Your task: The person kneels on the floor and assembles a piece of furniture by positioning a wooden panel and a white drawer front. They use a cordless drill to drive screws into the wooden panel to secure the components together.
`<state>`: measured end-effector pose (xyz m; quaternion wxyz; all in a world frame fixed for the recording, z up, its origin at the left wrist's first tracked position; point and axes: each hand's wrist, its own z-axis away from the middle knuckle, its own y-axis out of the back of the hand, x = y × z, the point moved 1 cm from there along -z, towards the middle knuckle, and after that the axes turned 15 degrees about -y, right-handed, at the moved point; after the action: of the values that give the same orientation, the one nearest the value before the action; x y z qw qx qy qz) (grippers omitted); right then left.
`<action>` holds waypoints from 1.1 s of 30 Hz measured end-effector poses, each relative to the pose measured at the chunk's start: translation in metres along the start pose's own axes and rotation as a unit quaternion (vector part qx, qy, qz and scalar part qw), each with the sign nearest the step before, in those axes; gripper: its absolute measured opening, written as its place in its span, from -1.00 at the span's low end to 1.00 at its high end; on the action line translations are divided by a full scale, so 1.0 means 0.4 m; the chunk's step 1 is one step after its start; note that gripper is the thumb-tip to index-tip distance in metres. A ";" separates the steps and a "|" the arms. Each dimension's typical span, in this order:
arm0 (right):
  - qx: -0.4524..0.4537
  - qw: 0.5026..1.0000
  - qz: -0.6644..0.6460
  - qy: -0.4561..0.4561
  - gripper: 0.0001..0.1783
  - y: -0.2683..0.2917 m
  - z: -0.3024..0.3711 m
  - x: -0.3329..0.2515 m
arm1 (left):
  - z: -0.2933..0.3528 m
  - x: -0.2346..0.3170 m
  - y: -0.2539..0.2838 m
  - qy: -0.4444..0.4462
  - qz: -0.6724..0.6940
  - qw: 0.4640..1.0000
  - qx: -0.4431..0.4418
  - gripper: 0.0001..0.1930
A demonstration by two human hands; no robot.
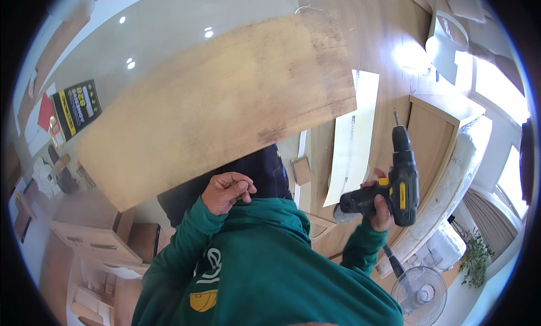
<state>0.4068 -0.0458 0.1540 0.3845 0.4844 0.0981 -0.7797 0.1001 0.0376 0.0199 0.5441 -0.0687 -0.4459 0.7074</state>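
My right hand (381,210) is wrapped around the grip of a black and yellow cordless drill (403,174). A long, thin bit sticks out of its chuck and points away from me, toward the far side. In front of my body, my left hand (226,192) is closed, thumb against curled fingers; anything small inside it is hidden. Just beyond that hand lies the near edge of a large, worn wooden board (225,106) with dark smudges. The board slants across the view and covers part of my dark trousers.
To the right of the board lies a long pale strip (354,140), with a wooden cabinet (434,123) beyond it. A standing fan (420,295) is at the lower right. Drawer units (93,236) stand at the left, near a black and yellow package (77,109).
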 end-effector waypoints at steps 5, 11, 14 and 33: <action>-0.027 0.989 0.138 -0.037 -0.42 -0.017 -0.019 -0.081 | -0.203 0.099 -0.128 -0.086 -0.031 0.993 -0.075 -0.83; -0.007 0.991 0.131 -0.018 -0.28 -0.099 -0.035 -0.125 | -0.386 0.109 -0.237 -0.079 0.113 0.990 0.013 -0.82; 0.018 0.966 0.251 -0.052 -0.55 -0.090 -0.013 -0.157 | -0.409 0.094 -0.253 -0.061 0.179 0.981 0.037 -0.83; -0.010 0.894 0.448 0.017 -0.52 -0.206 -0.081 -0.292 | -0.484 0.134 -0.313 0.061 0.278 0.957 0.063 -0.83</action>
<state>0.3991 0.0865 0.2162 0.6959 0.4865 -0.1149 -0.5156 0.2803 0.1910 0.0144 0.3558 -0.1984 -0.3297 0.8517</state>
